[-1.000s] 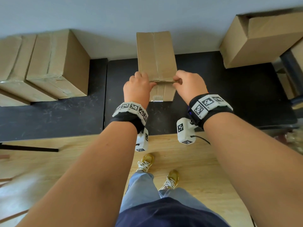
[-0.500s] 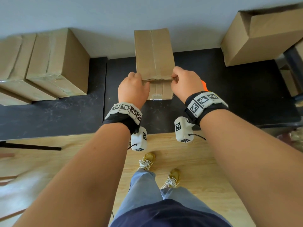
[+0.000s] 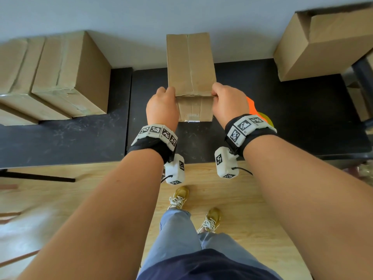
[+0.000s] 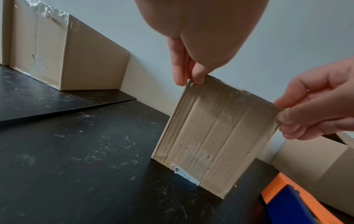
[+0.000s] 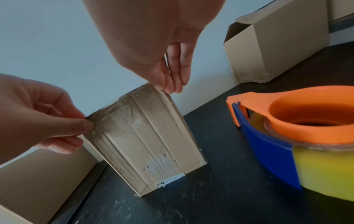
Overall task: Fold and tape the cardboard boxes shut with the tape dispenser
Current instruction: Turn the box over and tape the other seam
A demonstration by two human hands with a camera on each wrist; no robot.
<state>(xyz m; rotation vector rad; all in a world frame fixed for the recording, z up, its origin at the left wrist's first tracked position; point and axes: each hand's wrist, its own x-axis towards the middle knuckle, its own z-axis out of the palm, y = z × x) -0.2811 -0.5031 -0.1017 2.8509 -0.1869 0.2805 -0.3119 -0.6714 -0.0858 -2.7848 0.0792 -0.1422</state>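
My left hand [image 3: 162,109] and right hand [image 3: 230,104] each pinch a top corner of the flattened cardboard box [image 3: 190,63] standing on the worktop [image 3: 302,110].

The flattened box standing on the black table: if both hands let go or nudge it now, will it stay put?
Probably not. The flattened box stands on one thin edge, pinched at its top corners by the left hand and right hand, so it would likely tip. It looks light, and creased panels suggest it flexes under a push.

The right hand [image 3: 230,102] mostly hides what seems the tape dispenser [image 3: 260,115].
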